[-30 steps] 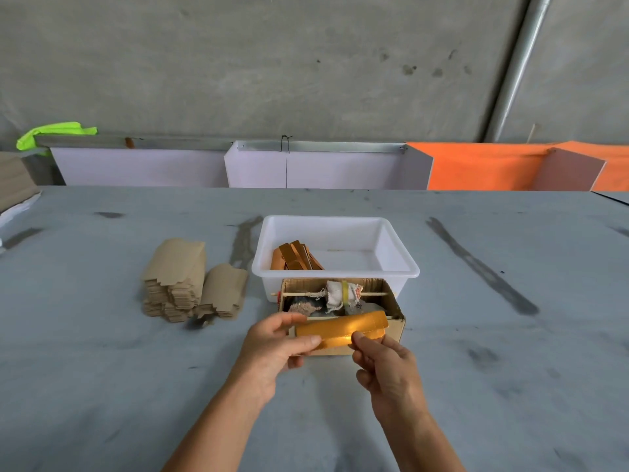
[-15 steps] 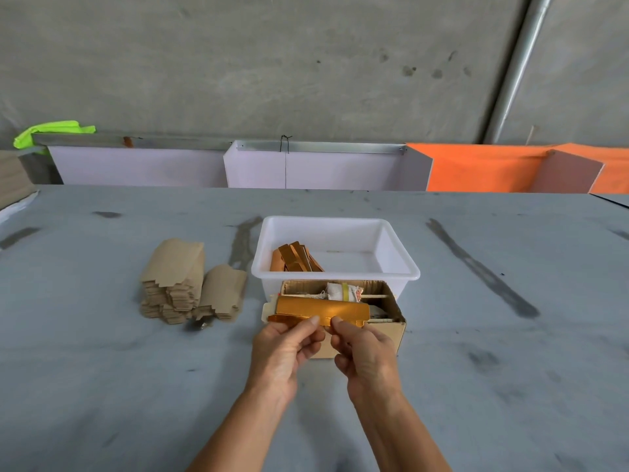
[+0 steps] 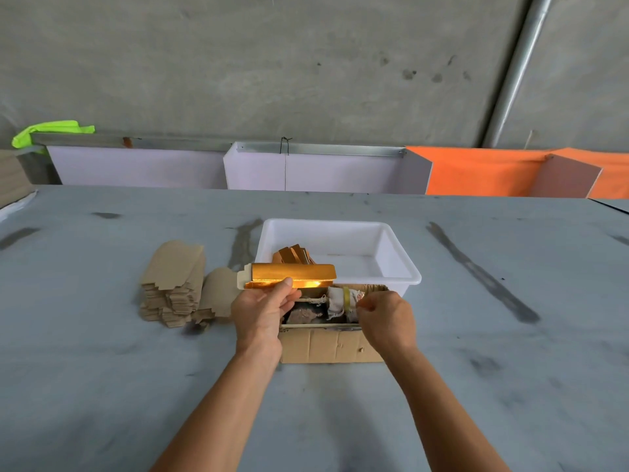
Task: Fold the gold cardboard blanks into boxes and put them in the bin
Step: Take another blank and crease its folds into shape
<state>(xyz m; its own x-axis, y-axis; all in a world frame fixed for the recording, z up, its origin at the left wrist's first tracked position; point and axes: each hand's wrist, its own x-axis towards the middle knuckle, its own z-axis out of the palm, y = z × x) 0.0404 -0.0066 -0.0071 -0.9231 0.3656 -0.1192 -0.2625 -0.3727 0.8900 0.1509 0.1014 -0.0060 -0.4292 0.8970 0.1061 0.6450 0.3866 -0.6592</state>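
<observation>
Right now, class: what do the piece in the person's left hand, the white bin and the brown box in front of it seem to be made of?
Gold box blank: thin card with a shiny metallic gold face, seemingly foil; it glares, and its end tab shows cream. The left hand pinches it.
White bin: likely moulded plastic, smooth, with a rolled rim.
Brown box: apparently corrugated cardboard, matte, creased and dented.

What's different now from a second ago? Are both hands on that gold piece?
No. The right hand has let go and dropped back over the cardboard box. The left hand alone holds the gold piece, lifted up and leftward toward the white bin. The stack of blanks, bin and box have not moved.
</observation>
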